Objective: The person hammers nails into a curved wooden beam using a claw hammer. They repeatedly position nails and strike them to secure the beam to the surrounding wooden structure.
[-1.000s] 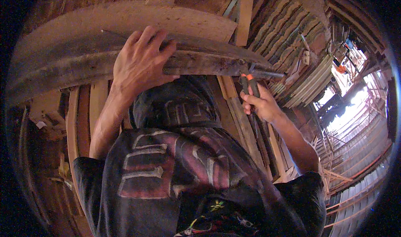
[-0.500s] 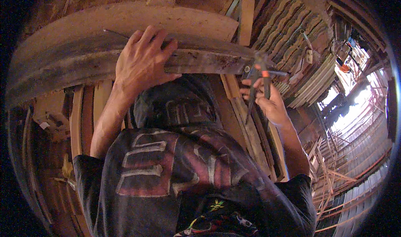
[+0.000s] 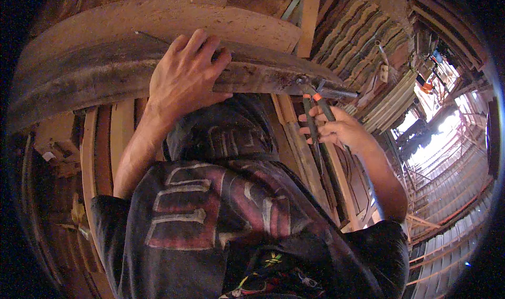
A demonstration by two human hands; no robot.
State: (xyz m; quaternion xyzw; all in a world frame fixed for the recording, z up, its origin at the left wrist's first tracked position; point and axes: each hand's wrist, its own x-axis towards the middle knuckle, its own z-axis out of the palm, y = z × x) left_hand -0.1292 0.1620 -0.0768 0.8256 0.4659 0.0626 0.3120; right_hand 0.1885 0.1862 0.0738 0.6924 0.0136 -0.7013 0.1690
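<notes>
My left hand (image 3: pixel 184 78) grips the upper edge of a long dark bar (image 3: pixel 79 78) that runs across the view. Its fingers are curled over the top of the bar. My right hand (image 3: pixel 339 130) is closed around the handles of a pair of pliers (image 3: pixel 314 109) with orange marks near the joint. The jaws of the pliers sit at the right end of the bar, against a metal piece (image 3: pixel 336 93) that sticks out there. My dark printed shirt (image 3: pixel 226 220) fills the lower middle.
A pale curved wooden board (image 3: pixel 158 20) lies just above the dark bar. Upright wooden slats (image 3: pixel 110 141) stand behind my left forearm. At the right are stacked corrugated sheets (image 3: pixel 368 30), with a bright opening (image 3: pixel 436 130) and timber framing (image 3: pixel 452 193) beyond.
My right hand worked the pliers at the bar's end: the handles were spread half a second ago and are now close together, pointing down. My left hand has kept its grip.
</notes>
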